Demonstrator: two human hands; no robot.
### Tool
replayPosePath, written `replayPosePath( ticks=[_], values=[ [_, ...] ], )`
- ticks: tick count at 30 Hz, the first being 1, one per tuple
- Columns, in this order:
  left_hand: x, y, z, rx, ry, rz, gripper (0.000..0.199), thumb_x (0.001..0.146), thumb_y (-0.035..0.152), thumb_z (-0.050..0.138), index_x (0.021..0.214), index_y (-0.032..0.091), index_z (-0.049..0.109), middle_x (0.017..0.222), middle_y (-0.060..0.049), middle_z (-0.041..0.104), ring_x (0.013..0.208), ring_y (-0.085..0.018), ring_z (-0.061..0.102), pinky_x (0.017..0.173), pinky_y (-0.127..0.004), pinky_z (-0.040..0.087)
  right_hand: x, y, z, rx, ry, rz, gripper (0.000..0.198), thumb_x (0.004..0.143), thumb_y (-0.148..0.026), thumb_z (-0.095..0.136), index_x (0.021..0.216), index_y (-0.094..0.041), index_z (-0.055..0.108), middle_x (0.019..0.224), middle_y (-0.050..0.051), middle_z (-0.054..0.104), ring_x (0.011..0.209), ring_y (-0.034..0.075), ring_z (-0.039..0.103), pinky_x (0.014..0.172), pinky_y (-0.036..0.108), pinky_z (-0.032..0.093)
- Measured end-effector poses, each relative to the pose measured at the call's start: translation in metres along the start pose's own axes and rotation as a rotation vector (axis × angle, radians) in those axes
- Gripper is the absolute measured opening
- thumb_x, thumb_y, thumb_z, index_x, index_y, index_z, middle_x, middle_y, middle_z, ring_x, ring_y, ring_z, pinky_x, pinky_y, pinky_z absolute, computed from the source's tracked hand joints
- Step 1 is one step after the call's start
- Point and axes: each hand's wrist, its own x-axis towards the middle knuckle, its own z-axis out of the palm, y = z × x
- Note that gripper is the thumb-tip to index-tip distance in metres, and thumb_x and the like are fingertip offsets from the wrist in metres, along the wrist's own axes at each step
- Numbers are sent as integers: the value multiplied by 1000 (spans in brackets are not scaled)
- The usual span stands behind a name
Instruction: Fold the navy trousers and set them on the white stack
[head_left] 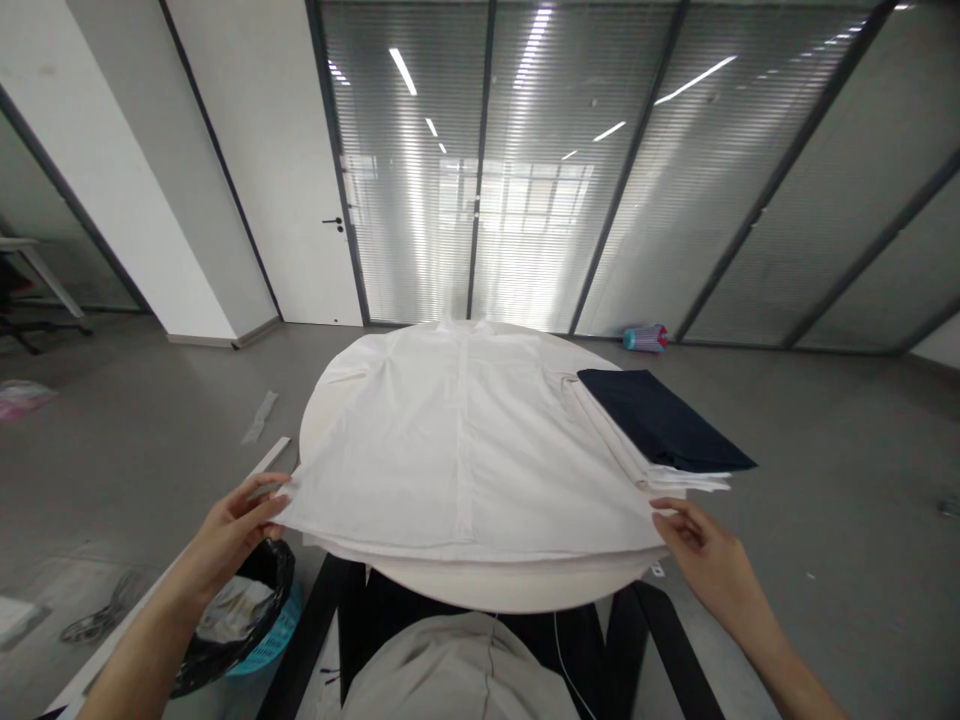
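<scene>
A white button-front shirt [420, 450] lies spread flat on a round, pale table [480, 590], its collar at the far edge and its hem toward me. My left hand [236, 520] pinches the hem's left corner, which is drawn out past the table's edge. At the opposite corner, my right hand [697, 540] has thumb and fingers closed on the shirt's edge. Just beyond that hand rests a stack of folded cloth, with a dark navy folded piece [660, 420] on top and white folded pieces [622, 440] beneath. The stack covers the shirt's right sleeve area.
A blue bin [274, 635] with a black liner and crumpled material inside stands below my left arm. Black chair armrests [667, 640] flank my lap. A blue and red bundle [645, 338] lies by the glass wall. A plastic wrapper [260, 417] is on the floor.
</scene>
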Motion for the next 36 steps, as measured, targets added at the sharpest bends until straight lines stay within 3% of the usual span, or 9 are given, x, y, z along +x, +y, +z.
replayPosePath(
  ticks=[11,13,17,19,23,26,29,32,36],
  values=[
    [2,-21,-18,454,-246,54,55,68,61,79,103,20,68,69,1,57,56,-14,54,57,-26,47,-11,5,5,-212,1,-163,34,84,-52,49,91,-24,68,62,1,61,53,18,59,54,29,47],
    [8,-20,-20,540,-208,106,59,65,67,77,100,19,70,69,0,55,56,-15,55,55,-28,49,-14,6,3,-265,34,-201,35,87,-52,48,91,-23,67,65,2,60,56,19,59,56,31,48],
    [24,3,-4,757,62,375,68,62,79,68,94,18,72,90,-7,59,72,-22,64,63,-33,56,-17,-5,-2,-353,108,-316,34,91,-48,45,89,-22,68,74,5,61,67,22,62,65,34,50],
    [31,26,23,844,37,518,64,74,77,60,100,19,72,104,-11,60,87,-25,66,70,-34,57,-11,-26,0,-334,108,-403,32,94,-44,45,90,-22,68,81,7,63,75,22,63,73,35,51],
    [46,67,120,970,-373,773,47,95,58,48,119,22,65,124,-11,61,106,-25,64,86,-36,56,28,-96,26,-274,-89,-617,36,100,-40,40,107,-21,70,104,11,66,99,24,64,93,39,49],
    [75,70,202,1023,-626,942,46,101,48,41,130,18,60,137,-13,58,125,-24,57,107,-39,45,78,-146,70,-349,-269,-697,46,103,-42,33,127,-18,64,133,14,60,125,28,53,107,45,41],
    [121,55,262,1231,-675,969,48,104,38,32,139,13,54,151,-17,46,141,-27,42,116,-42,37,131,-172,123,-436,-341,-618,54,105,-44,25,141,-15,54,152,14,45,140,28,40,114,45,32],
    [168,37,289,1391,-548,848,53,104,42,31,148,14,45,159,-16,34,148,-32,28,119,-52,28,167,-172,166,-512,-367,-506,59,105,-46,21,149,-15,44,160,14,33,145,30,32,116,46,29],
    [204,12,287,1432,-473,672,62,102,56,33,154,23,36,162,-13,29,149,-36,25,117,-60,23,182,-149,195,-548,-379,-401,68,103,-57,16,154,-17,36,164,14,24,149,34,25,117,51,22]
  ],
)
